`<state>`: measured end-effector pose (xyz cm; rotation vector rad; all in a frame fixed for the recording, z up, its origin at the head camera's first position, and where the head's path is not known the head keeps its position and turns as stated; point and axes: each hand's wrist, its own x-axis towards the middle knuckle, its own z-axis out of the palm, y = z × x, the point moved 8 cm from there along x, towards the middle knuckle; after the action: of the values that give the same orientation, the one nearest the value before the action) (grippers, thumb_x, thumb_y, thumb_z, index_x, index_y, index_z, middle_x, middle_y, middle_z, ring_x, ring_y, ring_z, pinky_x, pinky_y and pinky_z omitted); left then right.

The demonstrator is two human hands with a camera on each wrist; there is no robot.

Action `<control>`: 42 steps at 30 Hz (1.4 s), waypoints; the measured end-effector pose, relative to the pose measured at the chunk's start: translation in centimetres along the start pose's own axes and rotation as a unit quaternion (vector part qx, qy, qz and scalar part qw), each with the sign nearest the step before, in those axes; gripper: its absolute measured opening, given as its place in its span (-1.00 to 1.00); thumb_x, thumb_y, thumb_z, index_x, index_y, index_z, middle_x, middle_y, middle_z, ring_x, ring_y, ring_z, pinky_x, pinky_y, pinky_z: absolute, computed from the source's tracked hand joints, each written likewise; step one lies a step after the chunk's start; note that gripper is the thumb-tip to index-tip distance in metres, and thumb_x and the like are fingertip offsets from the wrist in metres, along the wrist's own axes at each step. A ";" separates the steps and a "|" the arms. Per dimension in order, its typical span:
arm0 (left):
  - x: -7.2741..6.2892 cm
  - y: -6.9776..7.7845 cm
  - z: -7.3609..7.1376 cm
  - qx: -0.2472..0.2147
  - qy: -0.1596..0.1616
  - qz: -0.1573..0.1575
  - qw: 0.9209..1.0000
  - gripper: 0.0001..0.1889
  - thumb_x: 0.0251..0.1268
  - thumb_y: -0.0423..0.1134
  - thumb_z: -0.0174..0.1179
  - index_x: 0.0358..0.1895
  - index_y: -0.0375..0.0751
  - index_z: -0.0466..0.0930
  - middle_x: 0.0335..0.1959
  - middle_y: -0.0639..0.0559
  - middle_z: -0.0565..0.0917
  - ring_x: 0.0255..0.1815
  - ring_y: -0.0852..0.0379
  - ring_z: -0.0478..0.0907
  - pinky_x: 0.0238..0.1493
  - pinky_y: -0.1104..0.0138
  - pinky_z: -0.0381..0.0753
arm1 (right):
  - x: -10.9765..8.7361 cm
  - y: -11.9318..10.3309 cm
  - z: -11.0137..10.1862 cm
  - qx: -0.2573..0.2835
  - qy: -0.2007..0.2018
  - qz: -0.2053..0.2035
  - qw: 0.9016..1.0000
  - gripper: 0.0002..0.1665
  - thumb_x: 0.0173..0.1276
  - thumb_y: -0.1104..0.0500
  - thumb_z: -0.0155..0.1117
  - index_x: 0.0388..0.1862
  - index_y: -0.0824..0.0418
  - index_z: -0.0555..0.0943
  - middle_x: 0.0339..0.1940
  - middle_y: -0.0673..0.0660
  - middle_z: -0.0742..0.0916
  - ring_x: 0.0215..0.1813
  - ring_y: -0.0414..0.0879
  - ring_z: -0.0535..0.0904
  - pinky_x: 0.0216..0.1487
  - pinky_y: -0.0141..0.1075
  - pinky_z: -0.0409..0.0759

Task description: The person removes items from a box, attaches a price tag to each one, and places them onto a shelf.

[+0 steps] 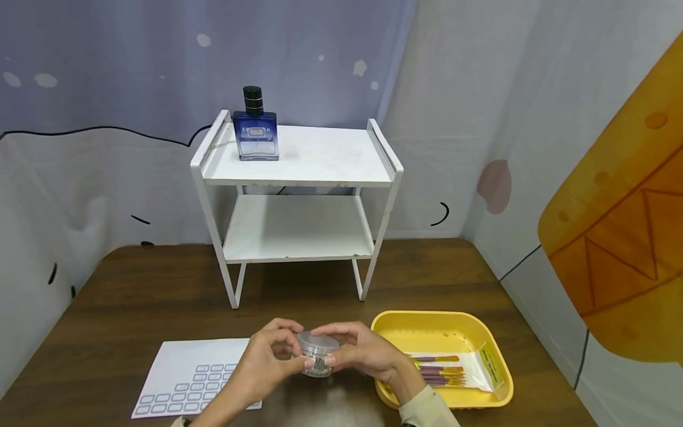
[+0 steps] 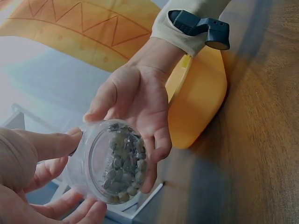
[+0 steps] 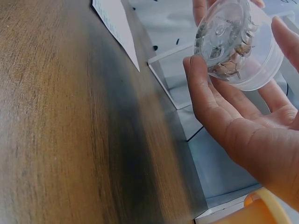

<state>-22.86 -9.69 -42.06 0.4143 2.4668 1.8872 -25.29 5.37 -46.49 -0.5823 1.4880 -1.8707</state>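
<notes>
A small round clear plastic jar point(image 1: 318, 356) with a lid is held up between both hands over the front of the table. Small grey, shiny, metallic-looking pieces lie inside it, seen through its base point(image 2: 122, 163) in the left wrist view. My left hand point(image 1: 272, 354) grips the jar from the left, thumb on the near side and fingers around the far side. From the right, my right hand point(image 1: 363, 350) holds it with thumb and curled fingers. In the right wrist view, the jar point(image 3: 261, 70) tilts between the fingers of both hands.
A white sheet of printed labels point(image 1: 181, 367) lies at left. On the right, a yellow tray point(image 1: 427, 317) holds a pack of paintbrushes point(image 1: 443, 376). Behind stands a white two-tier shelf point(image 1: 320, 154) with a blue perfume bottle point(image 1: 256, 136) on top.
</notes>
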 end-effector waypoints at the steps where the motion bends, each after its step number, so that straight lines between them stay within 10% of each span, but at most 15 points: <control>1: 0.0 0.0 0.0 0.003 -0.001 0.002 1.000 -0.71 -0.11 -0.36 0.56 -0.57 -0.21 0.53 0.00 -0.12 0.60 -0.05 0.09 0.59 -0.04 0.40 0.68 | 0.0 0.0 0.0 0.001 -0.001 -0.001 1.000 -0.27 0.25 0.27 0.36 0.34 0.55 0.36 0.11 0.16 0.67 -0.01 -0.07 0.67 -0.11 -0.29 0.72; 10: -0.1 0.5 0.0 -0.003 -0.017 0.032 0.999 -0.65 -0.12 -0.33 0.58 -0.42 -0.25 0.50 -0.02 -0.21 0.61 -0.12 0.20 0.63 -0.04 0.39 0.70 | -0.3 -0.1 0.6 0.018 -0.023 -0.007 1.000 -0.24 0.27 0.24 0.38 0.35 0.57 0.32 0.06 0.12 0.68 0.00 -0.10 0.64 -0.07 -0.31 0.71; 18: -0.1 0.0 0.2 -0.076 -0.092 -0.007 0.993 -0.56 0.09 -0.28 0.48 -0.03 -0.40 0.54 0.01 -0.34 0.62 -0.01 -0.13 0.69 -0.09 0.34 0.72 | -0.4 -0.3 0.9 0.029 -0.064 -0.033 0.997 -0.34 0.27 0.23 0.39 0.32 0.44 0.46 0.13 0.12 0.68 0.07 -0.11 0.61 0.06 -0.31 0.67; 24: -0.2 0.2 0.2 -0.107 -0.117 0.029 0.987 -0.61 0.18 -0.35 0.40 -0.01 -0.51 0.52 0.06 -0.43 0.55 0.01 0.09 0.66 -0.03 0.37 0.69 | -0.6 -0.4 0.9 0.038 -0.074 -0.039 0.996 -0.41 0.27 0.25 0.40 0.29 0.30 0.54 0.16 0.13 0.67 0.11 -0.11 0.60 0.11 -0.30 0.65; 31: -0.4 -0.1 0.3 -0.105 -0.111 0.034 0.988 -0.61 0.23 -0.33 0.37 0.02 -0.51 0.51 0.09 -0.44 0.52 0.00 0.27 0.62 0.00 0.38 0.69 | -0.8 -0.4 0.8 0.051 -0.062 -0.029 0.996 -0.40 0.30 0.25 0.36 0.31 0.36 0.51 0.12 0.15 0.68 0.09 -0.10 0.62 0.06 -0.32 0.66; 42: -0.5 -0.1 0.7 -0.013 -0.026 0.021 0.999 -0.49 0.04 -0.23 0.52 0.07 -0.28 0.56 0.04 -0.20 0.57 0.09 -0.17 0.64 0.01 0.39 0.67 | -0.6 0.4 0.2 0.033 -0.005 0.009 0.999 -0.20 0.28 0.23 0.37 0.37 0.57 0.28 0.07 0.06 0.70 0.06 -0.12 0.63 0.09 -0.28 0.66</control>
<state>-22.34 -9.15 -42.46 0.5108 2.4161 1.8964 -24.64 5.63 -46.77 -0.5440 1.4154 -1.8926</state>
